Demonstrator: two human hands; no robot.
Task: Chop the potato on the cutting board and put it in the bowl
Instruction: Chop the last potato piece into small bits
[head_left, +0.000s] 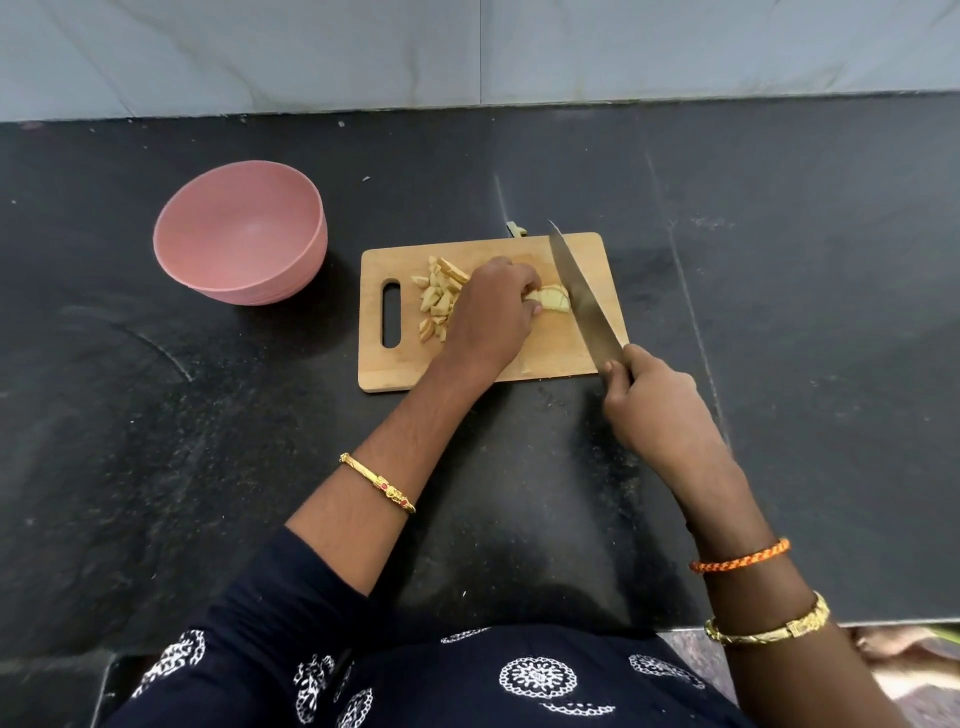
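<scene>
Potato (550, 300), pale yellow with brown skin at its edges, lies near the middle of the cutting board (519, 374), a little toward three o'clock from the board's centre. The left hand (493, 312) comes in from six o'clock and covers most of it, its fingers curled down and pinching the uncut piece against the wood. Just at three o'clock of those fingers the knife (584, 296) stands with its blade edge touching the potato, the tip pointing to about eleven o'clock and the handle end toward five o'clock. The right hand (649, 400) grips the knife handle with its fingers wrapped tightly round it, sitting at the board's five o'clock corner. At nine o'clock of the left hand a heap of cut pieces (436, 301) lies on the board, between the hand and the slot handle (391, 313) cut through the board's nine o'clock end. One small scrap (517, 228) lies on the tabletop (779, 312) just beyond the board's twelve o'clock edge. The pink bowl (241, 231) stands on the dark tabletop at about ten o'clock of the board, apart from it, with nothing showing inside. A gold bangle (378, 483) circles the left forearm; an orange thread band (740, 557) and another gold bangle (769, 623) circle the right. A pale wall (467, 47) runs along the tabletop's twelve o'clock edge.
</scene>
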